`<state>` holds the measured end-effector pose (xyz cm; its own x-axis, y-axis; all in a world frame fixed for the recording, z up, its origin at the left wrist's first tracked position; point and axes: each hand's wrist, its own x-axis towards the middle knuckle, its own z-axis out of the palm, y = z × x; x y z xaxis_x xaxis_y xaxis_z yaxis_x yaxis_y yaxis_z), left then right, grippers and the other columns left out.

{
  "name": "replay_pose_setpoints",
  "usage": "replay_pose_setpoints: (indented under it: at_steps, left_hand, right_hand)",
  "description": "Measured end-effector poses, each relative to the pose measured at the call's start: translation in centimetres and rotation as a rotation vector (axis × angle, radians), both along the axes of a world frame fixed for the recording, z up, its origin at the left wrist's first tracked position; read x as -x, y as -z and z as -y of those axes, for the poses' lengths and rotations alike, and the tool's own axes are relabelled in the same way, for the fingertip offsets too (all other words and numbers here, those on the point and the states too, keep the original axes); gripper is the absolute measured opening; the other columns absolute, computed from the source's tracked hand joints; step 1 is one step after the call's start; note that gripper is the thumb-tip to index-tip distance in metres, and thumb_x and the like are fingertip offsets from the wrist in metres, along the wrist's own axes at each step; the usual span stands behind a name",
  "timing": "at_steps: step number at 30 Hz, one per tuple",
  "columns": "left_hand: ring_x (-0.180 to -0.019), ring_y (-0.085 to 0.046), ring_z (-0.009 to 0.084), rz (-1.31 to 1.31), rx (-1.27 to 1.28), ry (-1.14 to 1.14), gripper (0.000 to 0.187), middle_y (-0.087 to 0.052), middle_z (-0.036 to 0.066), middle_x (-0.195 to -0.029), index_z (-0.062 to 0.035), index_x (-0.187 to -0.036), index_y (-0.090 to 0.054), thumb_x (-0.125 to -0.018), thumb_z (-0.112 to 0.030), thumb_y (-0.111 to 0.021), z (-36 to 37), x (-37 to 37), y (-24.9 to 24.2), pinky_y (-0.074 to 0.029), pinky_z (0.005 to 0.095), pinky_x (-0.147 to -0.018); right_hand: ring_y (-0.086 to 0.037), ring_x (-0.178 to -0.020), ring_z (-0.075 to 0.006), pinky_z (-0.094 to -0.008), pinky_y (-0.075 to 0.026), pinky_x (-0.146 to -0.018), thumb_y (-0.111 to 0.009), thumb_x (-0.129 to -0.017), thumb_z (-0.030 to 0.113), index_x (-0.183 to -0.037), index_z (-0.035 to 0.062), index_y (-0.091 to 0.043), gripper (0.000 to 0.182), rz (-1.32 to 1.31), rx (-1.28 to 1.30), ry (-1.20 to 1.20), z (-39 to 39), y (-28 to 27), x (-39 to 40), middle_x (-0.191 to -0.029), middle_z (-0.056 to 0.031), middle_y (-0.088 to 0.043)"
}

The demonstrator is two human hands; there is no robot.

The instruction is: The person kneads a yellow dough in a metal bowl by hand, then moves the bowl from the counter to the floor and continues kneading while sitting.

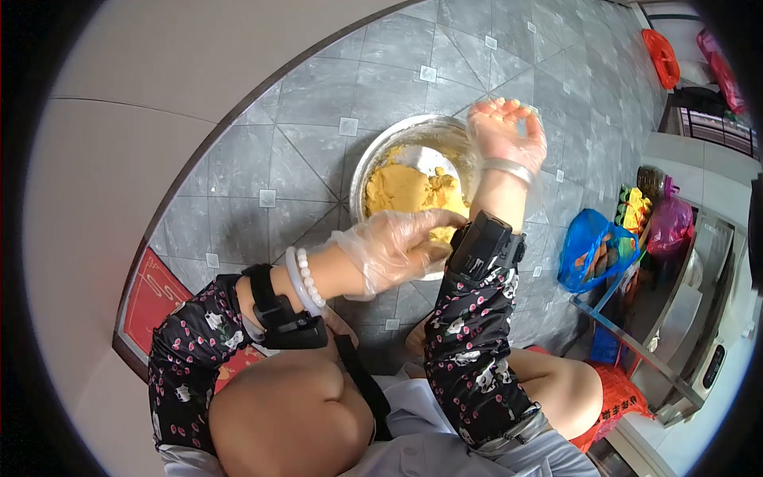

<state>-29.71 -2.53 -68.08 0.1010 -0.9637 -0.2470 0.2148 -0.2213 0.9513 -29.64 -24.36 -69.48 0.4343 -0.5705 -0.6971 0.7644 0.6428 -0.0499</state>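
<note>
My left hand [397,248], in a clear plastic glove, reaches across to my right forearm. Its thumb and fingers close at the edge of a black wrist device [482,245] strapped there. Beyond it my right hand [507,135], also in a clear glove, is raised palm up beside the bowl's right rim. Its fingers are loosely curled and apart, with yellow bits on the tips and nothing held. Under my hands a metal bowl [359,163] stands on the floor. Crumbly yellow dough [397,189] and white flour [429,159] lie in it.
Grey floor tiles [318,95] surround the bowl. To the right are a blue plastic bag [584,250], a pink bag [671,225] and a metal-framed rack [636,346]. A red bag [612,401] lies by my right knee. A red mat [163,294] is at the left.
</note>
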Motion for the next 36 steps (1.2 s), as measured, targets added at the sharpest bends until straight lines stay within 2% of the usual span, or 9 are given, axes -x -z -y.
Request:
replay_pose_setpoints:
  at_steps: [2,5,8,12,17,18,21,24,36]
  left_hand:
    - [-0.082,-0.058,0.0107,-0.252,0.018,-0.065,0.043,-0.065,0.009,-0.092,-0.0099,-0.13,-0.052,-0.09,-0.018,-0.064,0.3,0.0,-0.3,-0.048,0.0278,-0.078]
    - [-0.082,-0.057,0.0075,0.135,-0.038,0.117,0.039,-0.065,0.005,-0.09,-0.006,-0.123,-0.057,-0.087,-0.014,-0.068,0.1,-1.7,-1.1,-0.048,0.0251,-0.076]
    - [-0.064,-0.054,0.0091,0.091,0.045,0.16,0.037,-0.06,0.005,-0.071,-0.0082,-0.118,-0.06,-0.086,-0.022,-0.071,-0.4,-2.0,-0.3,-0.045,0.0258,-0.06]
    - [-0.064,-0.053,0.0085,-0.137,0.11,0.036,0.033,-0.059,0.004,-0.069,-0.0062,-0.111,-0.064,-0.084,-0.022,-0.073,-0.9,-0.5,0.8,-0.044,0.0259,-0.058]
    - [-0.061,-0.052,0.0095,-0.188,-0.08,-0.053,0.027,-0.057,0.005,-0.065,-0.0048,-0.103,-0.067,-0.08,-0.016,-0.076,-1.5,1.3,-1.4,-0.044,0.0261,-0.057]
    - [-0.058,-0.055,0.0125,0.185,0.026,-0.024,0.02,-0.062,0.008,-0.068,-0.0051,-0.096,-0.067,-0.08,-0.013,-0.075,-1.3,0.3,-2.6,-0.045,0.0264,-0.055]
    - [-0.056,-0.057,0.0152,0.464,0.362,-0.161,0.014,-0.066,0.009,-0.072,-0.0066,-0.092,-0.068,-0.082,-0.015,-0.072,-2.0,-1.5,-2.9,-0.046,0.0277,-0.054]
    - [-0.058,-0.06,0.0155,0.77,0.005,-0.017,0.013,-0.068,0.009,-0.076,-0.0077,-0.094,-0.068,-0.083,-0.015,-0.069,-2.5,-4.6,-5.3,-0.046,0.0277,-0.055]
    - [-0.068,-0.05,0.0054,0.447,-0.177,-0.302,0.013,-0.064,0.001,-0.079,-0.0018,-0.098,-0.067,-0.089,-0.01,-0.062,-2.4,-5.2,-2.7,-0.043,0.0223,-0.063]
  right_hand:
    - [-0.045,-0.078,-0.0194,-0.0345,-0.035,-0.072,-0.055,-0.081,0.025,-0.081,0.0139,-0.052,0.011,0.02,0.006,-0.025,-0.3,0.1,-0.2,-0.083,-0.0013,-0.05]
    - [-0.045,-0.076,-0.0183,-0.0339,-0.036,-0.072,-0.056,-0.08,0.025,-0.078,0.0136,-0.052,0.012,-0.168,0.133,-0.011,-1.0,0.0,-0.6,-0.08,-0.001,-0.051]
    - [-0.045,-0.073,-0.0159,-0.0322,-0.037,-0.07,-0.058,-0.081,0.025,-0.079,0.0122,-0.053,0.014,-0.428,0.427,-0.064,-2.1,1.0,-0.9,-0.077,-0.0014,-0.051]
    - [-0.05,-0.071,-0.0135,-0.0274,-0.04,-0.067,-0.062,-0.084,0.029,-0.088,0.0056,-0.057,0.024,-0.884,1.067,-0.107,-4.0,1.9,-1.4,-0.079,-0.0019,-0.054]
    - [-0.05,-0.071,-0.0118,-0.0255,-0.04,-0.065,-0.065,-0.084,0.024,-0.088,0.0047,-0.06,0.02,-0.803,1.268,-0.178,-4.7,2.5,-1.9,-0.08,-0.0023,-0.057]
    - [-0.049,-0.072,-0.0111,-0.0258,-0.04,-0.064,-0.065,-0.085,0.023,-0.088,0.0053,-0.06,0.018,-0.782,1.244,-0.215,-4.7,1.5,-1.4,-0.079,-0.0009,-0.057]
    - [-0.054,-0.078,-0.0139,-0.0285,-0.044,-0.068,-0.062,-0.087,0.02,-0.089,0.0039,-0.062,0.016,-0.367,0.848,-0.237,-3.6,-0.6,-0.4,-0.085,-0.0039,-0.06]
    - [-0.055,-0.085,-0.0185,-0.0325,-0.045,-0.074,-0.055,-0.091,0.017,-0.091,-0.0003,-0.061,0.018,-0.009,0.885,-0.236,-3.6,-2.6,2.3,-0.091,-0.0087,-0.06]
    - [-0.045,-0.091,-0.0244,-0.0368,-0.037,-0.083,-0.048,-0.093,0.029,-0.092,0.0048,-0.059,0.027,0.27,1.003,-0.321,-4.7,-5.8,4.1,-0.093,-0.011,-0.053]
